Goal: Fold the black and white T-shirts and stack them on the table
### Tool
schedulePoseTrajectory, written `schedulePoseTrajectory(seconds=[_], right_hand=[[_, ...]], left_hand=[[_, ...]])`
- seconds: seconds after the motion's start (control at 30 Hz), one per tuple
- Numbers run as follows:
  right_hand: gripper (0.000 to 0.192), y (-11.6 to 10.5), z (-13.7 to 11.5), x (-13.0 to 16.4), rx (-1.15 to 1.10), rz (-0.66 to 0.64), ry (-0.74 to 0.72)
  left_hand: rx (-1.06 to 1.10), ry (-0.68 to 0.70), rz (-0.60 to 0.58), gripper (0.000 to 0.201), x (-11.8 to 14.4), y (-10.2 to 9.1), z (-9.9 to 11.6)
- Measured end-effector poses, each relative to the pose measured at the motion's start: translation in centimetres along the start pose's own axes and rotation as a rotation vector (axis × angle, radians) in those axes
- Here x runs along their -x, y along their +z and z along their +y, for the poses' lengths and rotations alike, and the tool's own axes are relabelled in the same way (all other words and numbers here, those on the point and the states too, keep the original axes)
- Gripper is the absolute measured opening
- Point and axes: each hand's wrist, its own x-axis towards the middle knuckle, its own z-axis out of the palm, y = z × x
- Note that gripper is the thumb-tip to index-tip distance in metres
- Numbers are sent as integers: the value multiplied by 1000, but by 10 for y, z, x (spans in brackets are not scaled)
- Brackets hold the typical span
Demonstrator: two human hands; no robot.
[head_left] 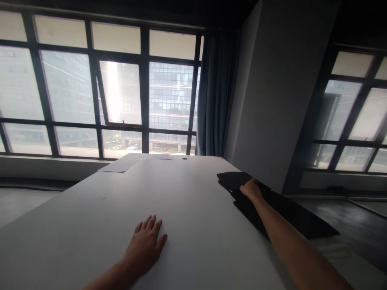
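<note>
My left hand (145, 246) lies palm down on the white table (169, 193), its fingers stretched out and nothing in it. Over at the table's right edge, my right hand (251, 189) has its fingers closed on a flat black thing (298, 211) with layered, stepped edges. Its kind cannot be made out in the dark. Part of it rests on the tabletop, and the rest juts out past the right edge. My right hand and forearm cover some of its middle.
White paper sheets (119, 164) lie at the table's far left end, near a small dark round spot (184, 158). Beyond the table are windows, one pane tilted, a blue curtain (216, 92) and a wide grey pillar (278, 88). Floor shows on both sides.
</note>
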Motion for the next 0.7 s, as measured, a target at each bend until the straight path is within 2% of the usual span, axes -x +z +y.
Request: schedulePoseTrajectory(seconds=[0.03, 0.1, 0.17, 0.33, 0.43, 0.5, 0.6, 0.7], right_hand=[[63, 0, -6, 15, 81, -38, -45], [45, 3, -19, 51, 246, -177, -261], [34, 10, -32, 89, 245, -246, -373], [39, 24, -59, 158, 187, -403, -560], [47, 26, -72, 179, 112, -446, -671], [57, 29, -81, 188, 54, -482, -732], [64, 40, -88, 194, -3, -512, -725], [61, 51, -89, 196, -26, -485, -679]], left_hand=[[-7, 7, -1, 63, 1, 0, 0], [-25, 22, 5, 62, 4, 0, 0], [-50, 36, 11, 62, 4, -2, 2], [-59, 78, -87, 62, -18, -23, 10], [-9, 127, -3, 64, -42, -39, 15], [5, 139, 41, 64, -53, -40, 14], [6, 97, 2, 66, -59, -23, 9], [13, 63, -8, 69, -58, 1, 3]])
